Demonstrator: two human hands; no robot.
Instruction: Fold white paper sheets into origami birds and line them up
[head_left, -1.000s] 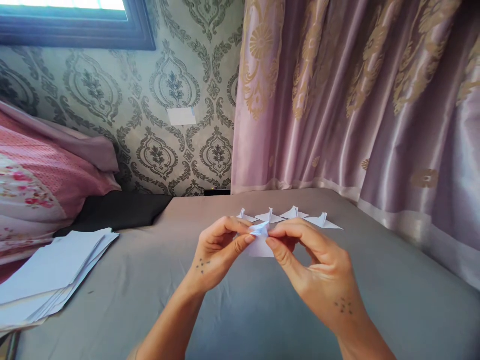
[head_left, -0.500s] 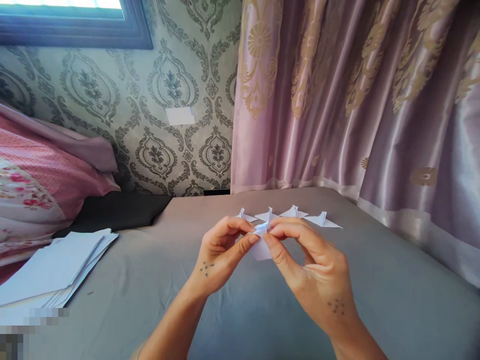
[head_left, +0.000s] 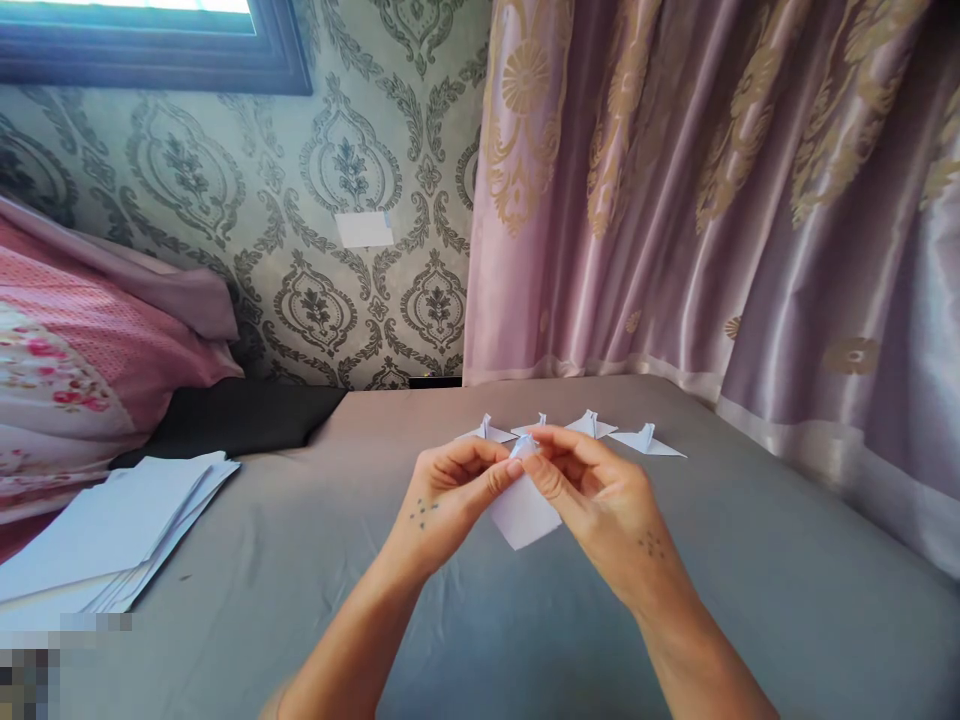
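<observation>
A small white piece of folded paper [head_left: 526, 510] is held in the air between both hands, its broad flat part hanging down toward me. My left hand [head_left: 461, 495] pinches its upper left edge between thumb and fingers. On the other side, my right hand [head_left: 596, 490] grips the narrow top part, thumb in front and fingers behind. The fingertips hide some of the folds at the top. Just beyond the hands, several folded paper figures stand in a row on the grey sheet, the rightmost figure [head_left: 647, 440] in plain sight and others partly covered by my fingers.
At the left lies a stack of white paper sheets [head_left: 127, 515]. Behind it are a black cloth [head_left: 240, 415] and pink floral fabric [head_left: 82, 370]. The grey sheet [head_left: 300, 560] covers the surface, bounded by patterned wallpaper [head_left: 330, 290] and a pink curtain [head_left: 592, 250].
My right hand has moved left and closer to my left hand. The folded paper has tilted, so more of its flat lower part shows. The view has shifted slightly.
</observation>
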